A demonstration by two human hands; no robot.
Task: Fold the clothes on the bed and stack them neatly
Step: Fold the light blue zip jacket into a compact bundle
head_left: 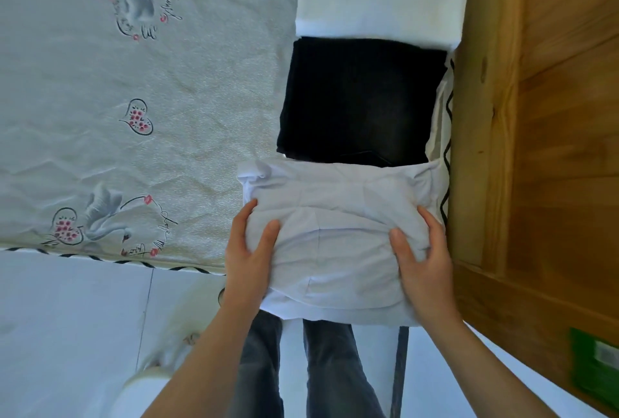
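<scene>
With my left hand (249, 250) and right hand (423, 250) each gripping a side of the folded pale garment (338, 233) at the bed's (134, 149) near right corner, I'd lift it level and square it onto the black garment (358, 99) just beyond.

You look down on a pale grey bedsheet printed with swans and pink-flowered hearts (140, 89), edged with black zigzag trim (447, 156). A varnished wooden bed frame (542, 116) runs down your right side, with a green box (596, 364) beside it. Below lies a pale tiled floor (73, 317).
</scene>
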